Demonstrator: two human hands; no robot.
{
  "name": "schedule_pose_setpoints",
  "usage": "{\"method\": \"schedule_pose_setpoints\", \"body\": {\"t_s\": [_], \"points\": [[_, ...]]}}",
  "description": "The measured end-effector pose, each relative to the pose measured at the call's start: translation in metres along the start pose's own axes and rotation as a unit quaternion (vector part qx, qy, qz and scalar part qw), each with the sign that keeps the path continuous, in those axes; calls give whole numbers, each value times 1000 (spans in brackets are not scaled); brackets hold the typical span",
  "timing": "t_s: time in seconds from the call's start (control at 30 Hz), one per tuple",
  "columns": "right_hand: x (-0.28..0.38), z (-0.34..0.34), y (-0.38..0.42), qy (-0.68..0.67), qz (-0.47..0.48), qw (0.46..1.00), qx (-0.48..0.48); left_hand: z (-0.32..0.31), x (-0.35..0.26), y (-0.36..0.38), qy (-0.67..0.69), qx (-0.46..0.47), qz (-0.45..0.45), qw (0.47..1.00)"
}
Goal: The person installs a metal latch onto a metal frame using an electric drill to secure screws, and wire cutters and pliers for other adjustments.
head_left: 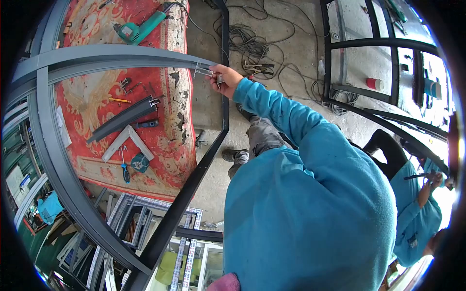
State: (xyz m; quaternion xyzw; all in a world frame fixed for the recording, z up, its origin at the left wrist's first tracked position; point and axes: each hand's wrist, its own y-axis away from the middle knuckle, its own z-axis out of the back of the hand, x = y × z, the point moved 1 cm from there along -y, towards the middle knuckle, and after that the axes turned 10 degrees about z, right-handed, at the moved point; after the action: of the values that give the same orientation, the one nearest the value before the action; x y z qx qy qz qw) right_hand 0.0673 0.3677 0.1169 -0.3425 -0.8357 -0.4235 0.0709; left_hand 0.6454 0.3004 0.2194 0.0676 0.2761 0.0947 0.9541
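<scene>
"Where's the drill (pixel 138 32)?"
"At the far part of the surface (pixel 172 150), beyond the long beam (pixel 126 53) lying across it."
"And nearer?"
"A profile (pixel 119 120), then a corner piece (pixel 115 144), with a screwdriver (pixel 125 173) beside it, on the near side."
"The floor (pixel 213 186)?"
"Cable coils (pixel 251 44) lie right of the surface, pliers (pixel 260 69) just nearer, a large frame (pixel 394 72) farther right."

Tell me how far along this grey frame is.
Done, it seems: the grey frame's bars meet in a joint at the picture's left. In hand: the right hand grips a small metal piece at one bar's unconnected end. Remaining, probably: that end, and perhaps the short dark profile lying loose on the red cloth.
</scene>
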Motion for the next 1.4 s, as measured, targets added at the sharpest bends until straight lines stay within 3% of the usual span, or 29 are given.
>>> {"method": "schedule_pose_setpoints", "body": {"t_s": [0.37,0.63,0.7,1.0,1.2,1.33,1.4], "points": [[-6,38,-7,-7,-58,995,-78,8,27,20,-32,37,-34,998],[-19,52,50,-32,-37,998,-47,26,63,2,-44,101,-100,989],[-19,51,68,-74,-65,995,15,10,74,8,-26,122,-110,986],[-7,61,128,-14,-30,999,31,-23,118,31,8,200,-158,967],[13,53,158,13,4,996,86,-50,103,34,22,234,-205,950],[25,48,152,-2,-2,992,126,-56,57,37,54,202,-213,954],[31,38,149,-12,-6,991,131,-56,25,39,102,267,-106,952]]}}
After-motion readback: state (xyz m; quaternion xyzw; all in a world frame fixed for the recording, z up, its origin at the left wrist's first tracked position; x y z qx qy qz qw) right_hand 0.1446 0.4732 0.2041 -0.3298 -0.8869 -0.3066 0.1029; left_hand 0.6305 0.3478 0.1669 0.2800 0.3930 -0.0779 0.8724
